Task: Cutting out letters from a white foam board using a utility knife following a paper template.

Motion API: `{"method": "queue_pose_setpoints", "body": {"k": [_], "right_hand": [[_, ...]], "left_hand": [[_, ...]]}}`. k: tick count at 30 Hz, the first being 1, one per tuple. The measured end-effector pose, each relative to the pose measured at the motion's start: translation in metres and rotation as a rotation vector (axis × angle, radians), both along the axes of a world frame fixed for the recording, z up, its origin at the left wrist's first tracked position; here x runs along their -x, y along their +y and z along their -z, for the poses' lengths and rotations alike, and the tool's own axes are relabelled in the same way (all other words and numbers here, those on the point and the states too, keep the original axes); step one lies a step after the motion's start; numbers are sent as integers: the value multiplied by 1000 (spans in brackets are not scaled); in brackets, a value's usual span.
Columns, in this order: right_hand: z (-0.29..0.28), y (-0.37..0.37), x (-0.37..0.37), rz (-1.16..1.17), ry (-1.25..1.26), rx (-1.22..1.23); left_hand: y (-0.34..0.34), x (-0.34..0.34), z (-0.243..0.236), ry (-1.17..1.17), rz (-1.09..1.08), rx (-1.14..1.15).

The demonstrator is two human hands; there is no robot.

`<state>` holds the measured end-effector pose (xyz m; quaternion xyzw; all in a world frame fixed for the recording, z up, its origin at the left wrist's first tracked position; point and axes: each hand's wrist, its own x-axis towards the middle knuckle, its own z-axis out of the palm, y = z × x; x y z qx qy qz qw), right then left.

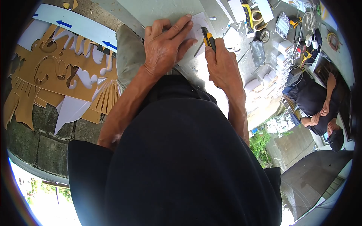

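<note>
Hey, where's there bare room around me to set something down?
The grey board looks bare just beyond your left hand. Some bare paving shows lower left, below the brown cut-outs. It's crowded right of the knife in your right hand, with tape and white pieces.

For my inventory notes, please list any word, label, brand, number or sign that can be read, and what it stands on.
White strip: blue arrows, pointing left; no words.
Knife in the right hand: any lettering too small to read.
No words, brands or numbers readable elsewhere.
</note>
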<state>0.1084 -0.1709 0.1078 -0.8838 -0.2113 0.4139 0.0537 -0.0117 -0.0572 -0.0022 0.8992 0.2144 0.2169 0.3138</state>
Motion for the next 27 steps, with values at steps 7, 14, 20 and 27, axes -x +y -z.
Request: {"method": "queue_pose_setpoints", "body": {"k": [7, 14, 20, 27], "right_hand": [[-8, -3, -16, -333, -172, 74], [-1, -14, 3, -59, -134, 0], [13, -15, 8, -31, -142, -87], [15, -18, 11, -34, -143, -98]], "left_hand": [[-3, 13, -5, 11, 129, 102], [-7, 10, -14, 74, 108, 168], [-3, 9, -11, 52, 123, 180], [-3, 11, -11, 59, 134, 174]]}}
